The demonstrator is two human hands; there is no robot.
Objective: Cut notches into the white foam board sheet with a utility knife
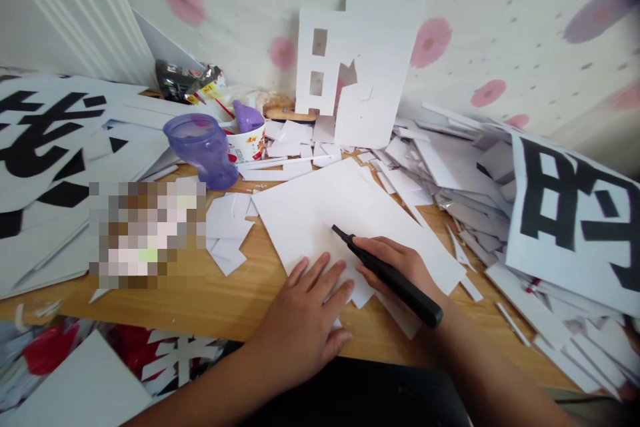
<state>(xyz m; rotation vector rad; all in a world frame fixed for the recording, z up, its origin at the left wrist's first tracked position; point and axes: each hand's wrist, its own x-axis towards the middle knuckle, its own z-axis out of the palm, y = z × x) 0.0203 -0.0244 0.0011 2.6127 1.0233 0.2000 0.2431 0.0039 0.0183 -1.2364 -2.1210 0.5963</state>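
Observation:
A white sheet of stiff paper or board (320,203) lies angled on the wooden table in the middle of the view. Flat on its near left edge rests my left hand (313,310), fingers spread and holding nothing. My right hand (395,263) is closed around a long black craft knife (395,283), its tip pointing up and left over the sheet. Whether the tip touches the surface I cannot tell. Smaller white pieces (360,292) stick out from under the sheet near both hands.
A purple translucent cup (203,150) and a paper tub (247,143) stand at the back left. A white cut-out board (373,80) leans on the wall. Scraps (445,167) pile up on the right beside a sheet with a black character (550,193). More character sheets (45,140) lie left.

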